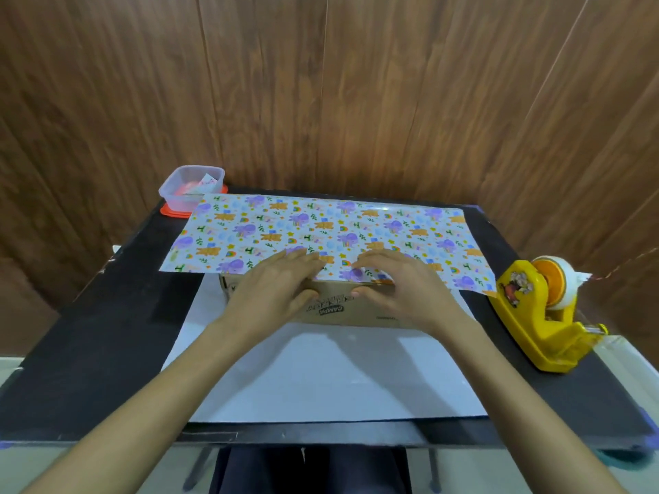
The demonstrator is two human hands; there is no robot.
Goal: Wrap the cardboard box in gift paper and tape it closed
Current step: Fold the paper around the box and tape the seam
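A brown cardboard box (342, 310) with black print stands on the white underside of the gift paper (321, 369) in the middle of the black table. The paper's far half (321, 226), patterned with purple and orange cartoon animals, is folded over the box top toward me. My left hand (274, 290) lies on the paper's near edge on the box top, fingers flat, thumb against the box's front face. My right hand (396, 283) does the same just to its right, fingers pressing the paper down, thumb on the box's upper front edge.
A yellow tape dispenser (538, 308) with a white roll stands at the right of the black table (89, 351). A clear plastic tub (190, 188) on a red lid sits at the far left corner. A wood-panel wall rises behind.
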